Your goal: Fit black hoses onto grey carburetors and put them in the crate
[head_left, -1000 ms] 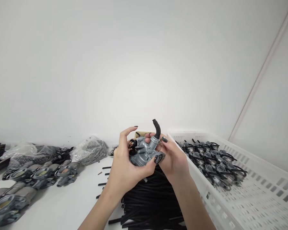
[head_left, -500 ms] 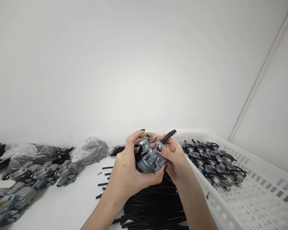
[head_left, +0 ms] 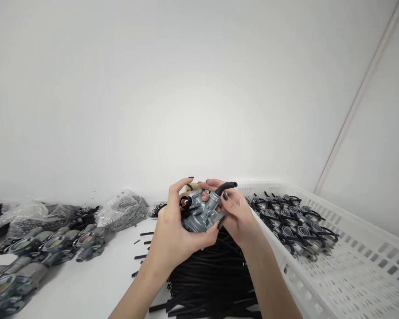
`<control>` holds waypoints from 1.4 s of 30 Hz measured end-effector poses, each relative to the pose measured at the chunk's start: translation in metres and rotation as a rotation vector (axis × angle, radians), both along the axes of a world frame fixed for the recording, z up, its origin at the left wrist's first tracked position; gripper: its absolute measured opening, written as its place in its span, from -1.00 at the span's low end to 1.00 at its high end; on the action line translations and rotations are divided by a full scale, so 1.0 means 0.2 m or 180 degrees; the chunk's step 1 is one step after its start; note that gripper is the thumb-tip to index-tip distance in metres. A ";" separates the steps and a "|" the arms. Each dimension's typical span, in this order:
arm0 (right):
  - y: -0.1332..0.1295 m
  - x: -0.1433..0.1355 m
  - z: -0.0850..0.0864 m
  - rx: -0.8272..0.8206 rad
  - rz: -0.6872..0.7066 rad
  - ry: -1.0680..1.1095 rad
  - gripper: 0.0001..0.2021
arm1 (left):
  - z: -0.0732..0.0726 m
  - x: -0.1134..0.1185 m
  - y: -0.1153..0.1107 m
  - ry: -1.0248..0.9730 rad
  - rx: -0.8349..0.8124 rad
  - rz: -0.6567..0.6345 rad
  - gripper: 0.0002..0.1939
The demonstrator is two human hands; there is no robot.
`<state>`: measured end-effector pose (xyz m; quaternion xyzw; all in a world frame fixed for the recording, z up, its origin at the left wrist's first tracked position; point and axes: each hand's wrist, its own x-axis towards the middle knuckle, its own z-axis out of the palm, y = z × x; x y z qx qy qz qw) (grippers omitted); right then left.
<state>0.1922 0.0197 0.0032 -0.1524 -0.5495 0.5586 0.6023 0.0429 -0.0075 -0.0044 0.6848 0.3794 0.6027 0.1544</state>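
Note:
A grey metal carburetor (head_left: 197, 219) is held up in the middle of the head view, above the pile of black rubber tubes (head_left: 213, 274). My left hand (head_left: 169, 230) is closed round its left side, with the thumb along the lower front. A short, bent black rubber piece (head_left: 224, 188) sticks out of its top towards the upper right. My right hand (head_left: 241, 215) grips the carburetor from the right, the thumb beside the foot of the black piece. Its other fingers reach behind the body and are partly hidden.
A white perforated crate (head_left: 369, 226) on the right holds several carburetors (head_left: 286, 217) with black hoses. More carburetors (head_left: 55, 248) stand on the white table at the left. Behind them lie clear bags of small parts (head_left: 123, 210). Thin black loops (head_left: 158, 209) lie near the wall.
Both hands have shifted slightly left with the carburetor, which has turned a little. The black rubber piece now points more sideways, and my right thumb has moved up off the metal neck.

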 end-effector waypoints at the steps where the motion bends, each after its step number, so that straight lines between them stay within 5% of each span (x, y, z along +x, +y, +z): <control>1: 0.00 0.00 0.00 0.0029 0.0051 -0.0026 -0.73 | 0.00 0.00 0.00 -0.0016 -0.0016 -0.0001 -0.20; 14: -0.01 0.03 0.00 0.0319 -0.0102 -0.0425 -0.72 | 0.00 0.01 -0.01 0.0035 -0.0027 -0.0065 -0.20; 19: 0.01 0.02 -0.02 0.0423 -0.0380 -0.0085 -0.71 | -0.01 0.01 -0.01 0.0160 0.0331 0.0200 -0.16; 35: 0.03 0.07 -0.02 0.0294 0.0065 -0.0563 -0.66 | 0.02 -0.02 0.02 -0.0174 -0.0247 -0.0340 -0.17; 42: 0.01 0.03 -0.03 0.0172 -0.0342 -0.0096 -0.65 | 0.01 0.00 0.01 -0.0355 -0.0160 -0.0600 -0.23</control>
